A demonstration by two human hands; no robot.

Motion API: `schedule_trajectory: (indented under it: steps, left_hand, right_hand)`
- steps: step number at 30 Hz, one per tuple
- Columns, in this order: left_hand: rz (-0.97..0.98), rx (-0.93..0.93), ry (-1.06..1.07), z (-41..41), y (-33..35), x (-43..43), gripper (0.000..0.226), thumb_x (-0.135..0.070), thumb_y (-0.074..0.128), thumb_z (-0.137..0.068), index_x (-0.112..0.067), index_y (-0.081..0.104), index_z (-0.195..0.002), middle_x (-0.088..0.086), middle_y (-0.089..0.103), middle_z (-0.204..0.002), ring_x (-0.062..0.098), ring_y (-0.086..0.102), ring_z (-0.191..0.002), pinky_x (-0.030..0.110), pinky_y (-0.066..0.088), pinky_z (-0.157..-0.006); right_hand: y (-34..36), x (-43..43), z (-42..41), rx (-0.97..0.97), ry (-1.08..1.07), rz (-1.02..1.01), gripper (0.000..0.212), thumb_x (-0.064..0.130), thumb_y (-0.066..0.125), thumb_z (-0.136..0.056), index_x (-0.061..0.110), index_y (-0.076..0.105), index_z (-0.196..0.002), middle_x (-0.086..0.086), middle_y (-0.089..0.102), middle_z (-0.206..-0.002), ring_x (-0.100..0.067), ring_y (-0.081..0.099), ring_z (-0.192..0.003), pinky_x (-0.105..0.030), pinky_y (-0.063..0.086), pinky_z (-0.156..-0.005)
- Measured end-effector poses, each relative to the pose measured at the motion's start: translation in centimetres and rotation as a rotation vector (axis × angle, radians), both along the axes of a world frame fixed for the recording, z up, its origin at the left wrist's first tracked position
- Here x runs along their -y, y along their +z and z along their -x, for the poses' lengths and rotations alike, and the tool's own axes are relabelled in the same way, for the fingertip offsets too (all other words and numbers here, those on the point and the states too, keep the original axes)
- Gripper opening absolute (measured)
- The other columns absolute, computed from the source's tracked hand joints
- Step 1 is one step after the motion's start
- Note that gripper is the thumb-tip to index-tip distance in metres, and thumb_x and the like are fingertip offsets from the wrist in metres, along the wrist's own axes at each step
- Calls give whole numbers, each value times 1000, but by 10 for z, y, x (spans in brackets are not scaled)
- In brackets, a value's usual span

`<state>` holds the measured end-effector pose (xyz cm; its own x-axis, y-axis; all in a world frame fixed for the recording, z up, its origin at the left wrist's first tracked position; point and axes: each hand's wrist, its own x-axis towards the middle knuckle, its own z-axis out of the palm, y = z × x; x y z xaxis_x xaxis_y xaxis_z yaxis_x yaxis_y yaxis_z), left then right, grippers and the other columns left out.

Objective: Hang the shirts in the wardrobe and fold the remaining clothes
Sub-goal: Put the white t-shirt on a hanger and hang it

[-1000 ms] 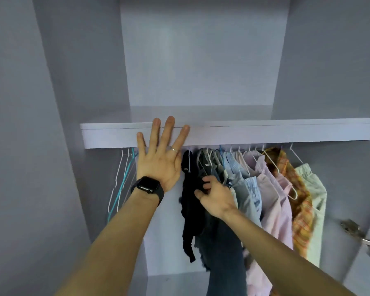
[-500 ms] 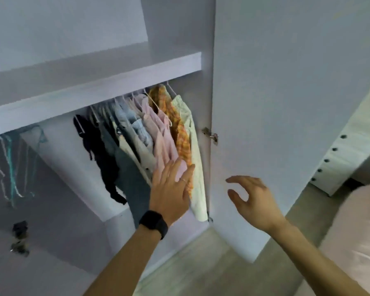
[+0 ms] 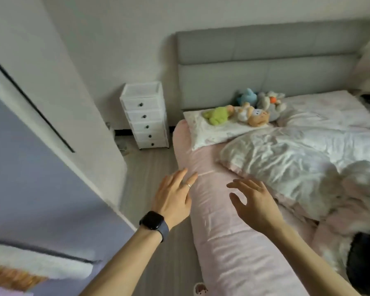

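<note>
Both hands, left hand [image 3: 173, 198] and right hand [image 3: 254, 205], hover empty above smooth pink bedding [image 3: 229, 242].

Bare forearms [image 3: 124, 259]; black smartwatch [image 3: 152, 220] on dark strap [image 3: 163, 230]; thin ring [image 3: 188, 185] on left hand [image 3: 173, 201].

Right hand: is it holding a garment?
No, the right hand is empty, with its fingers spread above the pink bedding.

Clothes heap [image 3: 355, 189] on bed [image 3: 233, 257]: motion-blurred, cut by right edge; individual garments indistinguishable. Orange plaid fabric [image 3: 11, 278], lower left: blurred, cut by frame edge.
</note>
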<state>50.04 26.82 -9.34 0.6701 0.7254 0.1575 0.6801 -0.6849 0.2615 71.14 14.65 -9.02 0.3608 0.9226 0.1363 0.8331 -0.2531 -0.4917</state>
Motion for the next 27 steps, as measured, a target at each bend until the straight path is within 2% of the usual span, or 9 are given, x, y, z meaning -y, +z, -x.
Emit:
schedule_trajectory:
  steps: [2,6,14,18,21,27]
  left_hand:
    - [9,-5,-95,-33,-6,-7,62,-19,62,-90,-29,46,-149,5,44,-153,29,45,-134,43,43,-106]
    - [77,-107,-334,-94,-16,-9,64,-25,46,-99,-35,23,-158,-2,21,-164,19,18,-150,41,23,-121]
    - [109,-173,-726,-181,-26,51,64,-28,41,-100,-40,15,-158,-4,13,-167,16,8,-153,42,14,-123]
    - [69,-183,-843,-223,-19,85,65,-27,43,-98,-37,18,-158,0,18,-165,18,11,-152,45,16,-122]
    - [64,-176,-906,-262,-18,108,64,-28,43,-99,-36,19,-158,2,19,-165,20,12,-152,42,15,-122]
    - [8,-233,-918,-357,-35,125,63,-33,41,-100,-37,17,-158,2,19,-165,20,13,-152,43,17,-121]
  right_hand:
    - [-4,24,-21,1,-125,57,27,31,67,-93,33,68,-120,16,63,-128,-19,49,-123,-29,46,-92]
    - [-13,79,-35,-40,-393,114,30,34,63,-96,32,65,-126,15,61,-131,-20,47,-126,-27,40,-97]
    - [-23,203,-8,-78,-850,168,32,36,64,-94,31,64,-125,11,63,-129,-22,52,-123,-31,42,-101]
    - [-21,242,-9,-104,-994,205,34,36,63,-94,32,61,-128,9,61,-132,-22,49,-123,-28,38,-98]
    - [-23,266,-29,-110,-1066,228,40,37,62,-94,31,57,-133,6,59,-136,-22,48,-128,-30,38,-102]
    - [-36,280,-126,-123,-1088,247,50,36,58,-96,25,48,-143,1,54,-142,-23,44,-132,-32,35,-109]
